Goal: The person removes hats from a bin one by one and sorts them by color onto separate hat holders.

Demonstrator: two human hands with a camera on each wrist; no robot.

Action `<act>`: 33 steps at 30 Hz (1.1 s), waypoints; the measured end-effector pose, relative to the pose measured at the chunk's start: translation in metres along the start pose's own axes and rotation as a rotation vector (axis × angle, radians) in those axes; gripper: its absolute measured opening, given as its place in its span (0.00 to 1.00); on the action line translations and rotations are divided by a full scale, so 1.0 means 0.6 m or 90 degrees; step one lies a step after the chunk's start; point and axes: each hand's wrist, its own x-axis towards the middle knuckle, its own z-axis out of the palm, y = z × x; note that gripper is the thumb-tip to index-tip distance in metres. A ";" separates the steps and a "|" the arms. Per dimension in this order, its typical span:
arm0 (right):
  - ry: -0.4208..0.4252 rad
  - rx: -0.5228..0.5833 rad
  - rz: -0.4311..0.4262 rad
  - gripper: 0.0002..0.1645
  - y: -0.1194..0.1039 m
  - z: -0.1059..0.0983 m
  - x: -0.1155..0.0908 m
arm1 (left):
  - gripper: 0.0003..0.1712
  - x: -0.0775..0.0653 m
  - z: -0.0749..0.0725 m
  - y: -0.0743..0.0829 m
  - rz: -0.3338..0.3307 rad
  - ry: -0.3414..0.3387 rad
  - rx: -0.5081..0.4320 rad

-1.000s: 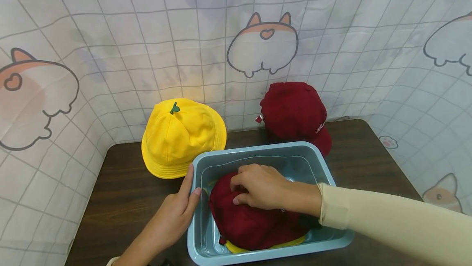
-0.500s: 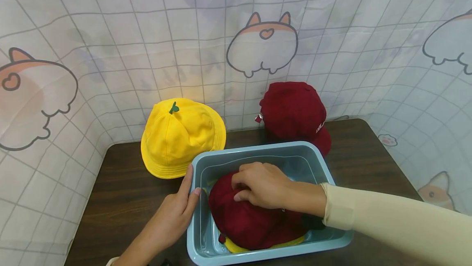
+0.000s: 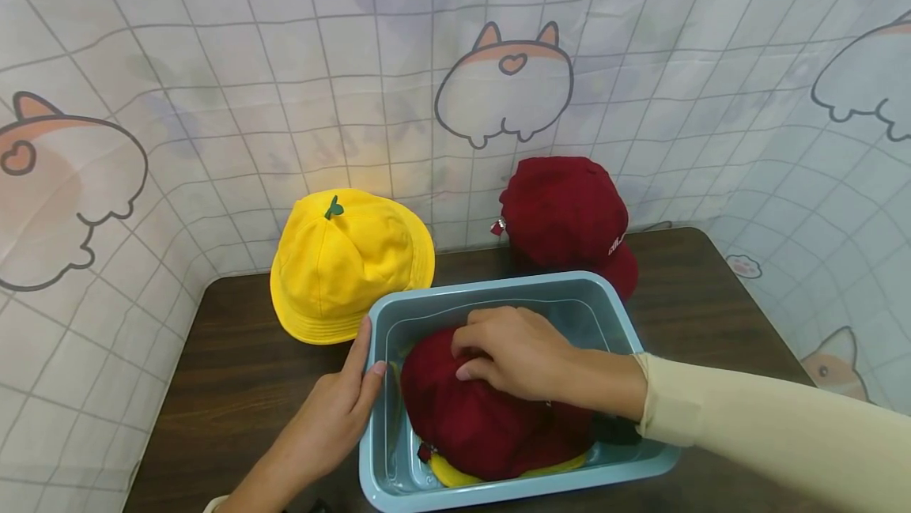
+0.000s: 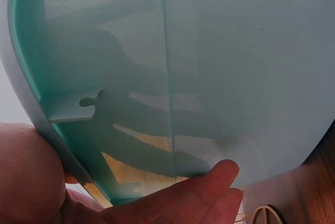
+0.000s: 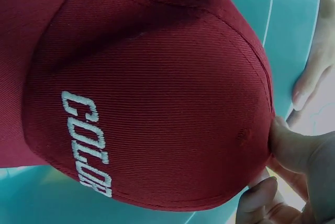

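A light blue plastic basin (image 3: pixel 498 284) stands on the table, with a dark red baseball cap (image 3: pixel 470 434) inside. White letters reading COLOR run across the cap (image 5: pixel 157 103) in the right wrist view. My right hand (image 3: pixel 515 351) pinches the top of its crown between thumb and fingers. Beneath the cap, a strip of yellow cloth (image 3: pixel 455 475) shows; the rest is hidden. At the basin's left side, my left hand (image 3: pixel 330 418) grips the wall, thumb over the rim and fingers along the outside (image 4: pixel 193 192).
Behind the basin to the left sits a yellow bucket hat (image 3: pixel 349 260) with a green sprout on top. Another dark red cap (image 3: pixel 565 213) stands behind its right corner. A patterned cloth wall (image 3: pixel 370 102) borders the dark wooden table (image 3: pixel 213 386).
My right hand has shifted slightly up and to the right, still pinching the cap. The left hand keeps its grip on the basin.
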 end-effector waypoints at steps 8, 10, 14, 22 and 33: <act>0.040 0.011 0.017 0.12 0.005 -0.010 -0.010 | 0.40 0.000 0.000 -0.001 0.001 0.002 0.002; 0.046 0.017 0.024 0.12 0.006 -0.011 -0.012 | 0.40 0.001 0.000 -0.002 0.001 0.002 0.001; 0.063 0.029 0.033 0.12 0.010 -0.014 -0.018 | 0.40 0.001 0.001 -0.002 0.002 0.002 -0.002; 0.104 0.055 0.031 0.12 0.012 -0.029 -0.030 | 0.39 0.000 0.001 -0.001 0.006 0.008 0.013; 0.147 0.079 0.036 0.12 0.014 -0.053 -0.037 | 0.40 0.000 0.001 -0.002 0.014 0.011 0.030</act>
